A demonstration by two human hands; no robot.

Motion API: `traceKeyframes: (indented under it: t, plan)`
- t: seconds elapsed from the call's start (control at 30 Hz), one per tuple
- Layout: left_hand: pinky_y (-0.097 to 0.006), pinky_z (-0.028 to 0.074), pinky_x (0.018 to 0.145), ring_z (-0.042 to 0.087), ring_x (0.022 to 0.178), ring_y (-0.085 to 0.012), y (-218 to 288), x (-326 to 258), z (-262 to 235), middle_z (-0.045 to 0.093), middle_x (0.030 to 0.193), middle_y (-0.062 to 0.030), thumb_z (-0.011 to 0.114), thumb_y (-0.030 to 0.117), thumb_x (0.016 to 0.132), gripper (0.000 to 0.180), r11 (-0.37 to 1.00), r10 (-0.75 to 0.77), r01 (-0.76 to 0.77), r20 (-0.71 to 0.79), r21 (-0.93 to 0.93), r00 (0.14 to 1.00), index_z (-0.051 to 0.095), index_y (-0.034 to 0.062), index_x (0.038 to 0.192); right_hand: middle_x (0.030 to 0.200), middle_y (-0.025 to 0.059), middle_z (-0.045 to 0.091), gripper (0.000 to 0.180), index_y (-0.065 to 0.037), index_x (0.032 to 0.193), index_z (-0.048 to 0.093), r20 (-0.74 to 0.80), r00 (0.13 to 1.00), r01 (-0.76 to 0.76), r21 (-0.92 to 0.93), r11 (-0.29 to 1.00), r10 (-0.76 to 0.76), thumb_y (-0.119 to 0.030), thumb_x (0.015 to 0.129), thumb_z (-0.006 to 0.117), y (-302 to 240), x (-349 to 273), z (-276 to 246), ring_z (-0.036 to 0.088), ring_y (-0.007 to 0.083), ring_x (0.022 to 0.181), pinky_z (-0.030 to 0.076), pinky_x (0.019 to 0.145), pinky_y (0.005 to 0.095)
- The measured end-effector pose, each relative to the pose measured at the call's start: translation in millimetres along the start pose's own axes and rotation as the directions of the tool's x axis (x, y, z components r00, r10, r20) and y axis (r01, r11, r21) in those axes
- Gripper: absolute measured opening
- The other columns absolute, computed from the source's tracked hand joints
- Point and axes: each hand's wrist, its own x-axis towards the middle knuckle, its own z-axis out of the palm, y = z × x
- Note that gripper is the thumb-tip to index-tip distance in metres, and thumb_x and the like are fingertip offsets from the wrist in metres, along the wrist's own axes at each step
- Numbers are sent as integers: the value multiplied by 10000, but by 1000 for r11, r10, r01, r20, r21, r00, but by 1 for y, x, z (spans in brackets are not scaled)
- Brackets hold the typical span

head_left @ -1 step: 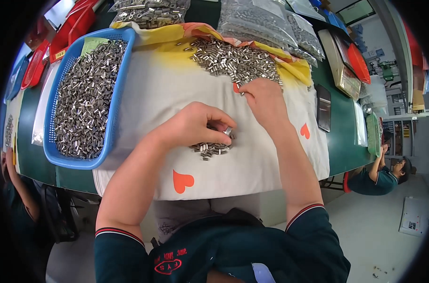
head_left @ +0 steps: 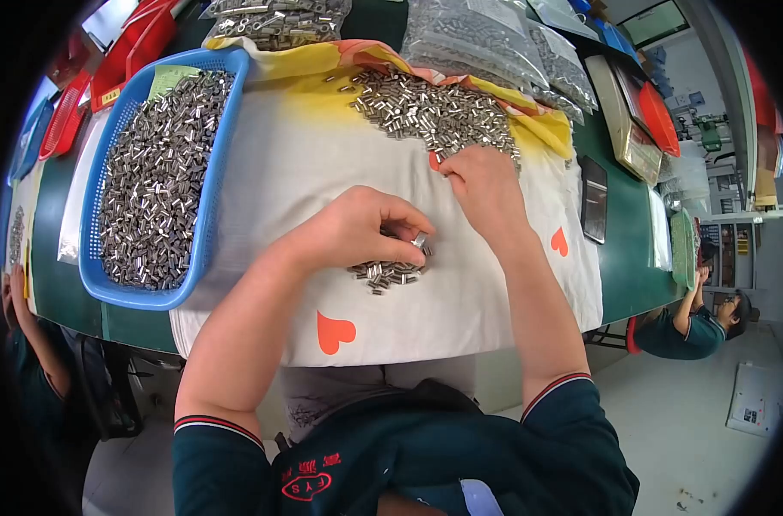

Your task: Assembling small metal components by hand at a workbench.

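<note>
Both hands are over the white cloth [head_left: 443, 322], busy with small silver cylinders, and from where I stand the job looks partway through. Well out to the left of the left hand is a blue basket [head_left: 142, 298], its floor hidden under a deep spread of cylinders [head_left: 155, 189]; whether those have been dealt with or are waiting, I can't tell. Next comes the left hand [head_left: 357, 228] itself, curled over, with thumb and forefinger pinching a silver piece [head_left: 420, 240] at their tips. Right beneath it, partly covered by the palm, sits a small heap [head_left: 383, 275] of the same pieces, which I'd take for a batch not yet closed off. Ahead of both hands, reaching from between them to just past the right one's fingers, a much bigger heap [head_left: 434, 112] lies loose, so plenty seems left. At its near edge is the right hand [head_left: 488, 185], fingers bent and tips drawn close; whether they grip a piece I can't make out. Beyond that heap are clear bags [head_left: 473, 39] of metal parts, and off to the right hand's right lies a dark phone [head_left: 594, 198].
</note>
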Motion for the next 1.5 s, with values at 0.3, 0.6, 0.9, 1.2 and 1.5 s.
traceKeyframes:
  t: [0.3,0.6,0.9,1.2,1.5]
  plan:
    - [-209,452,660,512,698,-61,-4,5,0,585,786,-7,717,69,680,302,984,-102,75,-171,-159,980,624,30,965,791,44,543,73,-90,744,607,-23,999,-33,-97,995,31,-61,708,551,-10,2,1,505,225,814,386,743,354]
    - [-215,496,715,569,804,-79,-9,6,-3,596,853,-32,650,-31,717,332,885,-133,-16,-286,-465,949,553,-26,1034,753,54,580,75,-12,780,578,74,939,-291,690,662,336,3,707,569,-42,-7,-12,555,159,694,444,648,271]
    - [-207,497,664,570,734,-73,-4,7,-1,599,806,-31,677,-15,698,306,894,-198,47,-298,-446,934,589,-26,991,746,40,590,76,-26,761,595,51,975,-171,797,579,217,2,690,592,-40,-15,-5,556,149,671,446,621,258]
    - [-193,474,635,543,702,-48,-9,7,-1,600,765,-9,715,33,678,302,954,-158,59,-327,-293,932,618,-11,961,707,56,581,107,-31,760,581,-1,989,-104,715,692,150,-48,673,641,-37,-16,-7,561,181,663,440,598,284]
    - [-203,482,669,550,712,-60,-9,7,-4,603,823,-23,697,24,695,286,973,-158,97,-297,-209,942,612,-15,966,729,77,576,126,-41,846,604,89,985,-173,545,821,149,-70,725,580,-31,-18,-3,557,214,725,444,647,307]
